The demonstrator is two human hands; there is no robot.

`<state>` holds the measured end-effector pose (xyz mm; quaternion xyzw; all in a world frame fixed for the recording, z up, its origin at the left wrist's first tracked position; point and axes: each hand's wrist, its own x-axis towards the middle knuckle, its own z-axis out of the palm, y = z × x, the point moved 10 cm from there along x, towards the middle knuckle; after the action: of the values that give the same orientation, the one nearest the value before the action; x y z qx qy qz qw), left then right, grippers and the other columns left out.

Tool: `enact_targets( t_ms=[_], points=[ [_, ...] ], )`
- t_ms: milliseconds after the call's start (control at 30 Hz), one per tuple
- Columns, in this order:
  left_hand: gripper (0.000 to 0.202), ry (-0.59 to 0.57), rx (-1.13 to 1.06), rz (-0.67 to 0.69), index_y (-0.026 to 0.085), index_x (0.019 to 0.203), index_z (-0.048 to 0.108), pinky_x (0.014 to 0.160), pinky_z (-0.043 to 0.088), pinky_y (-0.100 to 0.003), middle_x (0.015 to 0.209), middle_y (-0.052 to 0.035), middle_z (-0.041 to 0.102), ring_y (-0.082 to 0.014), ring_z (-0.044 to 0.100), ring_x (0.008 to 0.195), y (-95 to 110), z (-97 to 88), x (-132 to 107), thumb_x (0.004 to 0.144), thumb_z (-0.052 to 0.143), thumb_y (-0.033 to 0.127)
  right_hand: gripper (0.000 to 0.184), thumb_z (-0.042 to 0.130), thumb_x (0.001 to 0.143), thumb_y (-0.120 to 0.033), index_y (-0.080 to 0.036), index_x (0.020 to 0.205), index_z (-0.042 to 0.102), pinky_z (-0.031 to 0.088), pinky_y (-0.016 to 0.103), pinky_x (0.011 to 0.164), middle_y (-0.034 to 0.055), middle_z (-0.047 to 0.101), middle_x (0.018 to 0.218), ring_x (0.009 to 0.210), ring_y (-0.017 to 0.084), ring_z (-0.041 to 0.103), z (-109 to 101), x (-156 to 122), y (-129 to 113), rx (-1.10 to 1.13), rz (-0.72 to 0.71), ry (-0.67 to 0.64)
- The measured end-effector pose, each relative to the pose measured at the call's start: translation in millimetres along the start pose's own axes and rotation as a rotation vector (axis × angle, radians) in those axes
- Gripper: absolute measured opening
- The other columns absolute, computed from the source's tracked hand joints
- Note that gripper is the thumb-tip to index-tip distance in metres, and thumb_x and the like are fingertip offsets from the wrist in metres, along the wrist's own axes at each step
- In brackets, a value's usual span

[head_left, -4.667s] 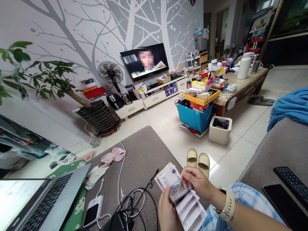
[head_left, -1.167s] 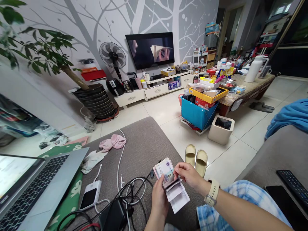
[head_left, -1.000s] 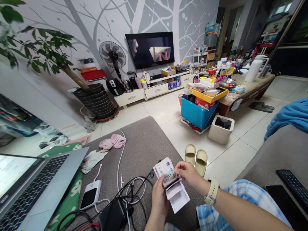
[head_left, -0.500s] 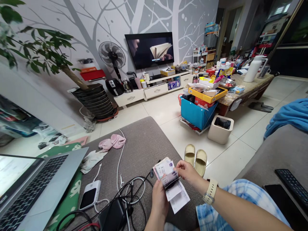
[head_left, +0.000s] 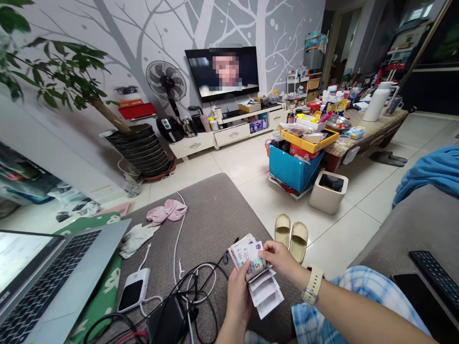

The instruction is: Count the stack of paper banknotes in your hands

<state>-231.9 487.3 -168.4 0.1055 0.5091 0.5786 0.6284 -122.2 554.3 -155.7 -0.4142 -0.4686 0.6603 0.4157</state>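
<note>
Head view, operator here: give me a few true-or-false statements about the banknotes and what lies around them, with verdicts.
1. The left hand holds the banknotes. True.
2. The right hand is bare at the wrist. False: it wears a cream-strapped wristwatch.
3. The laptop is shut. False: it stands open with its screen lit.
4. The cream slippers stand on the tiled floor beyond the notes. True.
</note>
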Motion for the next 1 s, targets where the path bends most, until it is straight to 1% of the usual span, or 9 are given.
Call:
enact_targets(
  t_ms=[133,233,333,467,600,767,867,1000],
  points=[
    [0.044,-0.026,-0.025,-0.002,0.011,0.108,0.064,0.063,0.054,-0.033,0.089,-0.0122,0.074,-0.0229,0.07,0.068,-2,0.6,2,0.067,0.073,0.026,0.032,0.068,0.071,-0.039,-0.018,0.061,0.047,0.028,0.024,0.053,-0.0061,0.043,0.053,0.052,0.01,0.037,-2,0,-2,-0.051,-0.031,0.004],
    [0.044,-0.022,-0.035,-0.003,0.011,0.107,0.064,0.064,0.053,-0.032,0.088,-0.0115,0.074,-0.0225,0.07,0.068,-2,-0.1,1,0.067,0.074,0.026,0.031,0.068,0.072,-0.038,-0.018,0.061,0.047,0.028,0.024,0.053,-0.0057,0.043,0.054,0.053,0.01,0.037,-3,-1,-3,-0.101,-0.041,0.011],
    [0.038,-0.004,-0.035,0.001,0.011,0.105,0.066,0.065,0.053,-0.03,0.087,-0.0112,0.074,-0.022,0.07,0.07,-1,0.2,-1,0.07,0.071,0.024,0.03,0.068,0.072,-0.038,-0.018,0.061,0.047,0.028,0.024,0.053,-0.0055,0.043,0.054,0.053,0.01,0.036,-4,-2,-4,-0.144,-0.045,0.024],
    [0.024,0.044,-0.04,-0.014,0.01,0.097,0.067,0.065,0.054,-0.031,0.088,-0.0128,0.074,-0.0223,0.07,0.073,1,-1.6,-2,0.077,0.064,0.024,0.025,0.065,0.075,-0.034,-0.018,0.064,0.049,0.029,0.024,0.054,-0.0048,0.044,0.057,0.055,0.01,0.038,-6,-3,-5,-0.196,-0.053,0.052],
    [0.019,0.1,-0.053,-0.039,0.009,0.092,0.067,0.065,0.055,-0.031,0.087,-0.0135,0.074,-0.0217,0.07,0.07,-1,-8.2,1,0.081,0.059,0.022,0.022,0.065,0.075,-0.034,-0.018,0.07,0.051,0.03,0.024,0.053,-0.0048,0.047,0.059,0.055,0.011,0.04,-2,-4,-6,-0.171,-0.072,0.02],
    [0.021,0.103,-0.078,-0.053,0.008,0.093,0.068,0.073,0.056,-0.035,0.086,-0.0144,0.074,-0.0257,0.071,0.08,-1,-11.5,5,0.081,0.059,0.024,0.019,0.062,0.078,-0.034,-0.018,0.073,0.053,0.031,0.024,0.053,-0.0042,0.048,0.061,0.055,0.011,0.042,2,-6,-12,-0.162,-0.109,0.007],
    [0.021,0.115,-0.087,-0.036,0.009,0.094,0.069,0.077,0.056,-0.037,0.09,-0.0145,0.074,-0.0261,0.071,0.082,1,-14.1,7,0.081,0.059,0.023,0.021,0.062,0.079,-0.035,-0.018,0.071,0.053,0.031,0.024,0.055,-0.0037,0.048,0.062,0.057,0.011,0.042,3,-7,-16,-0.174,-0.124,0.001],
    [0.023,0.094,-0.106,-0.026,0.009,0.095,0.069,0.08,0.055,-0.038,0.093,-0.0146,0.074,-0.026,0.071,0.084,-1,-15.5,11,0.082,0.058,0.025,0.022,0.061,0.08,-0.036,-0.017,0.071,0.054,0.032,0.023,0.055,-0.0035,0.049,0.062,0.057,0.011,0.042,6,-8,-18,-0.163,-0.124,-0.017]
  ],
)
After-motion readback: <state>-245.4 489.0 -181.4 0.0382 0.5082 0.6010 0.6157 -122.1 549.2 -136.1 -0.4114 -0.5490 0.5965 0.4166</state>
